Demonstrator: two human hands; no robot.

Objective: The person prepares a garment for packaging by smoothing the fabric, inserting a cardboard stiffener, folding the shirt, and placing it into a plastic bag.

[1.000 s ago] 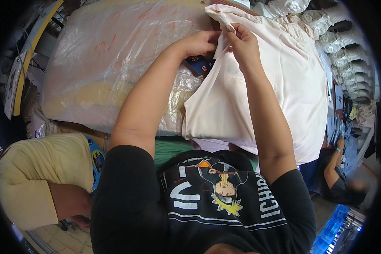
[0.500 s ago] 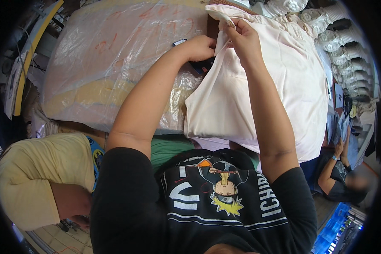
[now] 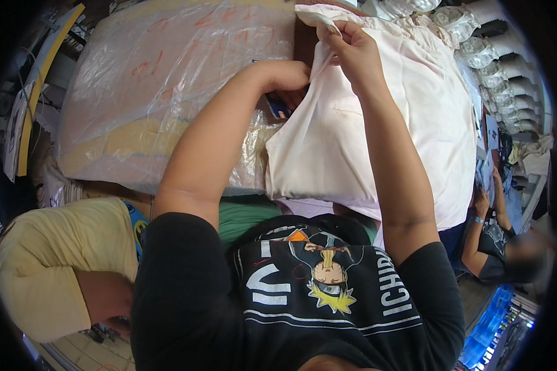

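A broad off-white cloth [image 3: 408, 142] lies spread over the right part of the work surface. My right hand [image 3: 358, 52] pinches its far left edge between thumb and fingers and holds that edge lifted. Close by on the left, my left hand [image 3: 289, 75] reaches to the raised edge, its fingertips partly hidden by shadow and cloth. Beneath that hand shows a small dark blue item [image 3: 279, 106] with lighter marks, partly covered; its kind is unclear.
A large pad wrapped in clear plastic [image 3: 167, 93] fills the left side. Stacked pale, plastic-wrapped goods [image 3: 507, 89] line the far right. A person in yellow [image 3: 62, 260] bends at the left; another person [image 3: 492, 247] works at the right, above a blue crate [image 3: 489, 324].
My left hand has shifted slightly left and down, and more of the dark blue item shows below it. My right hand keeps its pinch on the cloth edge.
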